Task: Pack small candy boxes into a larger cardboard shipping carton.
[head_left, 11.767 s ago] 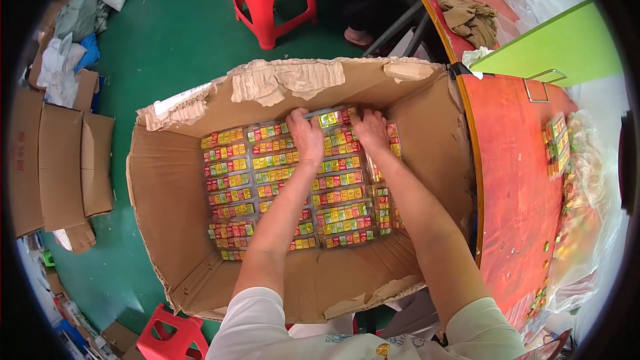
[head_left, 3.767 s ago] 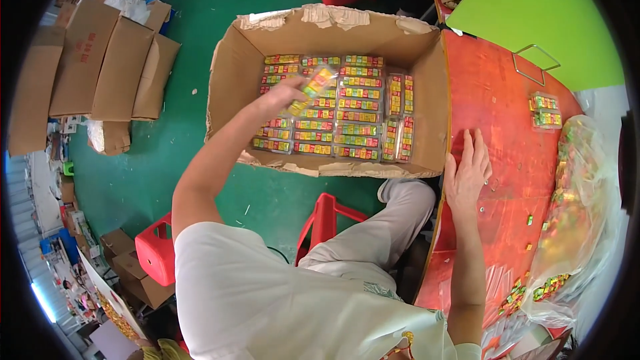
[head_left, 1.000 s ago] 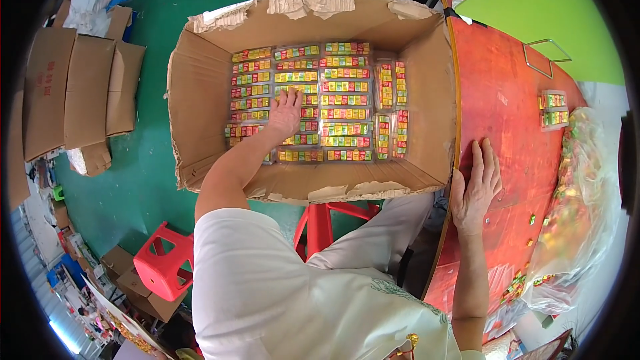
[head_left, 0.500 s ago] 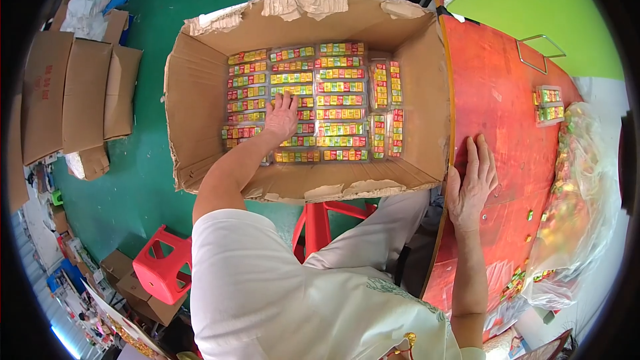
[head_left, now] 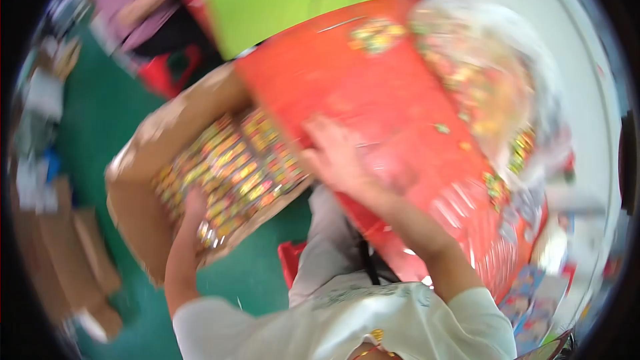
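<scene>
My left hand (head_left: pixel 195 203) reaches down into a large brown cardboard box (head_left: pixel 133 227), over rows of clear packs (head_left: pixel 233 167) filled with small yellow, red and green pieces. Its fingers are smeared by motion, so I cannot see whether they grip anything. On the red tabletop (head_left: pixel 393 107), close to the edge beside the box, rests my right hand (head_left: pixel 337 153), blurred, flat and with fingers stretched out; nothing shows in it.
A clear plastic bag (head_left: pixel 493 80) of small colourful pieces lies along the table's right side. Near a green board (head_left: pixel 293 0) sits a blurred colourful cluster (head_left: pixel 377 35). Another person (head_left: pixel 143 10) sits at upper left. Flattened cardboard (head_left: pixel 63 240) stands at left.
My view has swung right, so the box now appears lower left and tilted, and more tabletop shows. The other person has come into view. Both hands stay at the box and table.
</scene>
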`<state>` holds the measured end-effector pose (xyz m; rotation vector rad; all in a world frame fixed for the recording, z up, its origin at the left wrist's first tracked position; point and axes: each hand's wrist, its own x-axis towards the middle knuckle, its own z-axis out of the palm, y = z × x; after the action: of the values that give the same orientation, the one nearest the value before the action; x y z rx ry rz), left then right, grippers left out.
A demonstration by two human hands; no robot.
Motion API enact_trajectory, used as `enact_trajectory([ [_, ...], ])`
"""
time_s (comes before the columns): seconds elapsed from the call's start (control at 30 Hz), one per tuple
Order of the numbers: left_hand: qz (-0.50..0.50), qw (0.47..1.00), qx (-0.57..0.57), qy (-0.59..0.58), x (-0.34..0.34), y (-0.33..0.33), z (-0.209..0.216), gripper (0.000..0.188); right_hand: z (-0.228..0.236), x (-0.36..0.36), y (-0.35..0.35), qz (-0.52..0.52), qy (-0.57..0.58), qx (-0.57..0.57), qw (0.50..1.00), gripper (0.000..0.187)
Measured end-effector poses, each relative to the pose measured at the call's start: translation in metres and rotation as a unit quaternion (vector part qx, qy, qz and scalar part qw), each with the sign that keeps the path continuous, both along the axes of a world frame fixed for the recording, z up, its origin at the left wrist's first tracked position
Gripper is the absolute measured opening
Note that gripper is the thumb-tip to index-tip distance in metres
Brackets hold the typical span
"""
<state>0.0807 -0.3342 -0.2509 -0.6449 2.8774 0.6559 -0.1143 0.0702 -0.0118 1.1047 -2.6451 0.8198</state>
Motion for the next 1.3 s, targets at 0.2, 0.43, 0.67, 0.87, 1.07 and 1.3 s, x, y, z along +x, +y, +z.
enact_trajectory([
  [0.2, 0.143, 0.889, 0.298, 0.317, -0.071, 0.112, 0.15, 0.04, 0.023, -0.017, 0.077, -0.099, -0.039, -0.103, 0.989, 0.044],
  [0.43, 0.043, 0.83, 0.45, 0.327, -0.112, 0.266, 0.273, 0.03, 0.019, -0.134, 0.14, -0.274, -0.06, -0.163, 0.946, 0.045],
  [0.67, -0.053, 0.75, 0.591, 0.291, -0.179, 0.378, 0.293, 0.033, 0.021, -0.266, 0.124, -0.339, -0.11, -0.181, 0.916, 0.062],
  [0.87, 0.032, 0.745, 0.591, 0.309, -0.171, 0.365, 0.282, 0.034, 0.012, -0.289, 0.115, -0.396, -0.135, -0.076, 0.905, 0.063],
  [1.07, 0.146, 0.754, 0.486, 0.418, -0.158, 0.333, 0.267, 0.034, 0.003, -0.26, 0.106, -0.356, -0.112, -0.067, 0.925, 0.062],
  [1.3, 0.202, 0.78, 0.452, 0.384, -0.147, 0.319, 0.251, 0.049, -0.005, -0.177, 0.076, -0.259, -0.099, -0.053, 0.959, 0.06],
])
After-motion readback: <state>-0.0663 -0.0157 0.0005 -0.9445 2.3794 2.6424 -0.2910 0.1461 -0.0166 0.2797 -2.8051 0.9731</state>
